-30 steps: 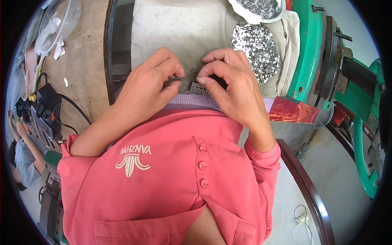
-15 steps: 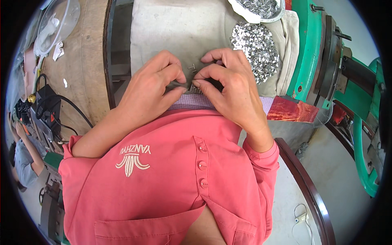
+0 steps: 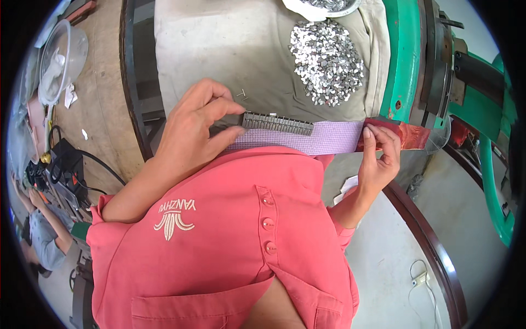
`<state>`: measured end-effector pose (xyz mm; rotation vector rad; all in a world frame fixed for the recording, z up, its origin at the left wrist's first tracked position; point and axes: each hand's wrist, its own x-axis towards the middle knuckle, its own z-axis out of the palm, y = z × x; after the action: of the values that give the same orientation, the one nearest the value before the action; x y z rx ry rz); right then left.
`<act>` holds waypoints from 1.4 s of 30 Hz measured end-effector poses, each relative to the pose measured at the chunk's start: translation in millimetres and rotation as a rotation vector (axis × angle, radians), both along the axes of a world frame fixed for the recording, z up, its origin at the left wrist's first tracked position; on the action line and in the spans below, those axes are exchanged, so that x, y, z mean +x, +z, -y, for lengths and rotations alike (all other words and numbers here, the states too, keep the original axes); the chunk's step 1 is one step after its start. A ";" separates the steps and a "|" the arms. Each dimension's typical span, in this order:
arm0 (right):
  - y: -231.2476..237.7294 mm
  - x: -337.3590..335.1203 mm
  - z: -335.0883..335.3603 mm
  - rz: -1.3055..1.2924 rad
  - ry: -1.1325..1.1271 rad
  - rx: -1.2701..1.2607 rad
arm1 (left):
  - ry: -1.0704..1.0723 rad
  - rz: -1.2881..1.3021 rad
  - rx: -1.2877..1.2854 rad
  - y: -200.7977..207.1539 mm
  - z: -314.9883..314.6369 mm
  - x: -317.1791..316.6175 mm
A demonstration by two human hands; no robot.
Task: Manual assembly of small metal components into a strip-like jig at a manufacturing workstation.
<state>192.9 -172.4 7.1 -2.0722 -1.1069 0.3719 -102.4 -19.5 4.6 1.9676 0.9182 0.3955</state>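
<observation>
Your left hand [image 3: 194, 123] pinches the slotted bar [image 3: 278, 124]; hold it level. Whether your right hand [image 3: 378, 162] grips anything, I cannot tell.

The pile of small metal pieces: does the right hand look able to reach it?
Probably yes. The pile lies uncovered on the cloth, a little beyond the right hand. Nothing visible blocks the way between them; the green machine stands to the side.

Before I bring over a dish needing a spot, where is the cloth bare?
Upper left of the pale cloth, between its left edge and the metal heap, above the loose pins. Crowded: near edge, with the left hand and slotted strip.
</observation>
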 end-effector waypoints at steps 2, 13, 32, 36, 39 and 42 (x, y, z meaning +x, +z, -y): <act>-6.2 5.2 6.2 0.188 0.033 -0.035 | 0.024 0.003 -0.021 -2.4 1.8 1.6; -12.6 31.2 22.2 0.032 -0.063 -0.124 | 0.054 0.068 0.052 -10.6 10.6 -1.6; -16.1 44.0 14.9 0.356 0.057 -0.138 | 0.038 0.062 0.006 -9.8 8.6 -0.6; -15.7 41.3 18.0 0.286 -0.003 -0.170 | 0.022 0.045 0.002 -12.5 8.9 -2.4; -17.4 42.1 24.6 0.051 -0.078 -0.111 | 0.033 0.067 0.023 -13.6 9.4 -2.0; -15.7 42.6 30.4 0.212 -0.054 -0.134 | 0.029 0.053 0.033 -11.5 9.8 -1.2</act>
<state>235.5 -202.8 -8.7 -2.2968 -1.1732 0.2079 -103.6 -29.4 -6.8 1.9660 0.9118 0.4799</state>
